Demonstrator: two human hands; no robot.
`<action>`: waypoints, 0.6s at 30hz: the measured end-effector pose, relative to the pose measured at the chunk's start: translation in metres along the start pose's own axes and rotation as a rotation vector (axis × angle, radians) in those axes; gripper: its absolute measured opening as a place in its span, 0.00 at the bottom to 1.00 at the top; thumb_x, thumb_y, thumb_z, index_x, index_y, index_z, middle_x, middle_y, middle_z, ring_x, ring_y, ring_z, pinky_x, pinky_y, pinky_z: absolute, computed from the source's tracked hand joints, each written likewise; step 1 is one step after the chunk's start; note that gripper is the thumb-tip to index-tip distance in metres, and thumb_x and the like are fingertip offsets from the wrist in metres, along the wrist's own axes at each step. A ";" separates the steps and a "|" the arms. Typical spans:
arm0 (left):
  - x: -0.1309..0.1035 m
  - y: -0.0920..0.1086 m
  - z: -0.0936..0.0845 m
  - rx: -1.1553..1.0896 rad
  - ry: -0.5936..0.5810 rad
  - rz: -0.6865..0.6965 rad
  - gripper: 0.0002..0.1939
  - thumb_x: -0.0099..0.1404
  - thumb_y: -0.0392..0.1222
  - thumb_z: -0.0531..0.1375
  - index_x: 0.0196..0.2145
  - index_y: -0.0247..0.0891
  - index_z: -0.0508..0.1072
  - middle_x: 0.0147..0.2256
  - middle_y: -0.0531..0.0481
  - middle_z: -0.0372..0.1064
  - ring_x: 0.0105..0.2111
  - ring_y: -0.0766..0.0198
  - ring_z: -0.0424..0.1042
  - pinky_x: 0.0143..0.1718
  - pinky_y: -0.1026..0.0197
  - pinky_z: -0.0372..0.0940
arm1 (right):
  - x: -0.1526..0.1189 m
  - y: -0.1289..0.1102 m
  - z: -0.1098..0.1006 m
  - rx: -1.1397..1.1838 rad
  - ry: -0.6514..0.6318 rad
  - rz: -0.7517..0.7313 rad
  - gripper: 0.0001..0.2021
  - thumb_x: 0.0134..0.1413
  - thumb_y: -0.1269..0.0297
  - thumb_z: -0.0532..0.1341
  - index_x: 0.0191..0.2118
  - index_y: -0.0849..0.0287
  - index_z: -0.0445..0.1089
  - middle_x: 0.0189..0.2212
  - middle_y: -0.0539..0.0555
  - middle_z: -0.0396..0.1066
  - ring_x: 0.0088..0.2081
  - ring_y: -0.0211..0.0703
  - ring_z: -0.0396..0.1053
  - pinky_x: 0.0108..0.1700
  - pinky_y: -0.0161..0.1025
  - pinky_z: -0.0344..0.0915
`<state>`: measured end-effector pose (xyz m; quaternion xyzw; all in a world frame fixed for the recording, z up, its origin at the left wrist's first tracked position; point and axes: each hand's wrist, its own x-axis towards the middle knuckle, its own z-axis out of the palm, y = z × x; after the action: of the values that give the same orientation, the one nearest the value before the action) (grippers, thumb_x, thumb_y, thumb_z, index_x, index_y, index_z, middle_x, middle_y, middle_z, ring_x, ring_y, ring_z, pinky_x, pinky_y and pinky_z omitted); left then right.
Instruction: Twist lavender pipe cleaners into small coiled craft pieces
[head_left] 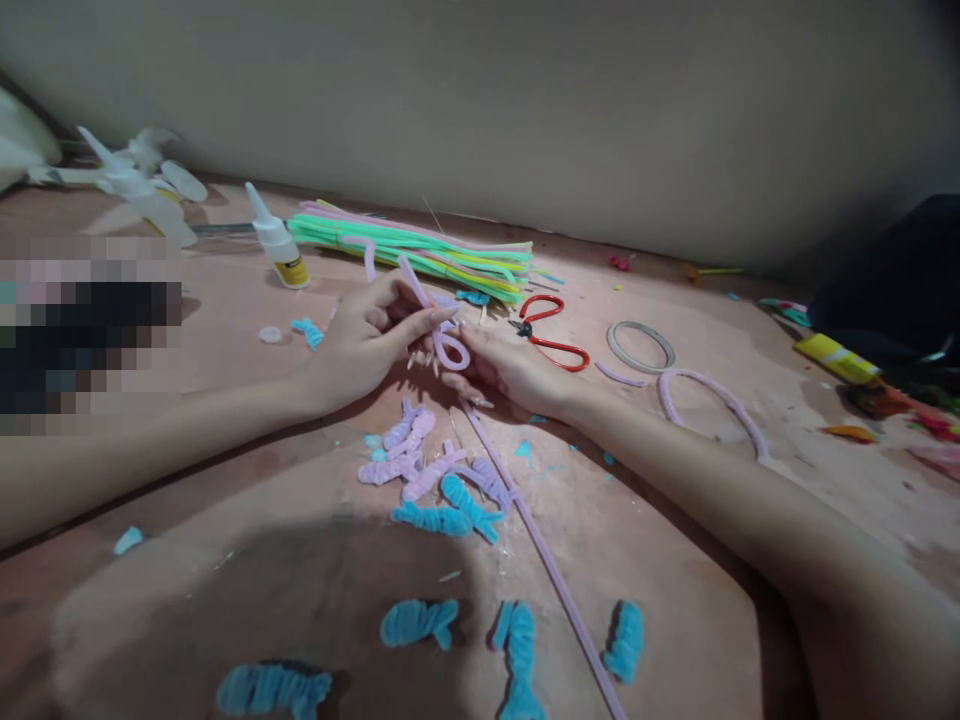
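Observation:
A pale purple pipe cleaner (540,545) runs from between my hands down toward the near edge, with a small loop bent into it at the fingers. My left hand (379,330) pinches it, thumb on top, beside the loop. On the other side of the loop, my right hand (510,365) grips the same pipe cleaner with closed fingers. Below the hands lies a small pile of wound purple pieces (405,450) and blue pieces (435,518). Nearer to me are several more blue wound pieces (416,622), lying apart.
Behind my hands lies a bundle of green, yellow and pink pipe cleaners (420,245). Red-handled scissors (559,352) and a tape ring (641,346) are to the right, near a purple pipe-cleaner curve (720,390). Glue bottles (279,245) stand at the back left, before the wall.

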<state>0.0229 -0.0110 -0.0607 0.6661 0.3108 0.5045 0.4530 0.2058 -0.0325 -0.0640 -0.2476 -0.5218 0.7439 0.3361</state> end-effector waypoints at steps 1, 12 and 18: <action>-0.001 0.002 0.001 -0.001 -0.009 -0.006 0.22 0.60 0.59 0.72 0.30 0.40 0.71 0.24 0.55 0.68 0.22 0.69 0.66 0.24 0.63 0.62 | 0.000 0.001 0.001 -0.021 -0.015 0.017 0.18 0.79 0.60 0.44 0.37 0.59 0.64 0.23 0.47 0.63 0.20 0.32 0.55 0.25 0.30 0.60; -0.003 0.003 0.002 0.007 -0.050 -0.009 0.23 0.61 0.58 0.72 0.27 0.40 0.68 0.20 0.57 0.63 0.19 0.71 0.61 0.21 0.62 0.54 | -0.007 0.003 -0.004 -0.195 -0.055 -0.060 0.20 0.78 0.55 0.48 0.33 0.59 0.61 0.23 0.45 0.56 0.21 0.31 0.49 0.20 0.30 0.46; -0.002 0.007 0.002 -0.025 -0.075 -0.088 0.24 0.60 0.62 0.72 0.29 0.40 0.69 0.19 0.58 0.60 0.17 0.72 0.57 0.17 0.64 0.50 | -0.007 0.010 -0.004 -0.379 -0.119 -0.198 0.24 0.73 0.45 0.54 0.29 0.57 0.56 0.25 0.45 0.51 0.26 0.33 0.48 0.25 0.32 0.50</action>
<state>0.0235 -0.0161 -0.0549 0.6646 0.3165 0.4623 0.4943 0.2103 -0.0375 -0.0740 -0.2098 -0.6929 0.6092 0.3235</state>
